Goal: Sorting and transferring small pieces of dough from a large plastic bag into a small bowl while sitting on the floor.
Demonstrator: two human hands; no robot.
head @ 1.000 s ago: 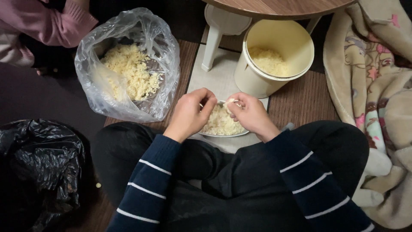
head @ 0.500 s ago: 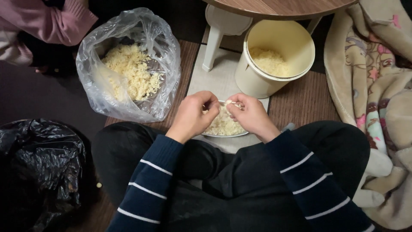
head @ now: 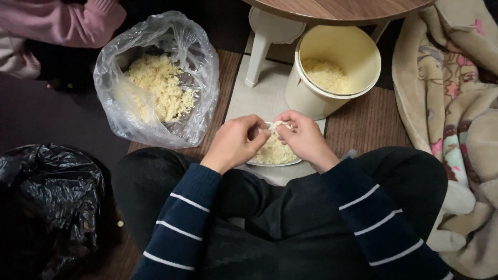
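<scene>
Head view showed both hands together over the plate [head: 259, 163] of pale peeled cloves [head: 274, 151]: the left hand [head: 237, 141] and right hand [head: 302, 138] each pinched an end of one small pale clove [head: 277, 125] between fingertips, just above the heap. Beyond stood a cream bucket [head: 332, 78]; to the left a clear plastic bag [head: 155, 83], both part-filled with the same pale pieces.

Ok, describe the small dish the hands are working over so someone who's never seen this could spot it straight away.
Start at the round wooden table at the top, then drop past the tall cream bucket standing under its edge. Just below it, on the pale mat, sits the shallow plate, half hidden under the left hand and right hand. Unlike the bucket and the clear plastic bag, it is low and flat.
</scene>
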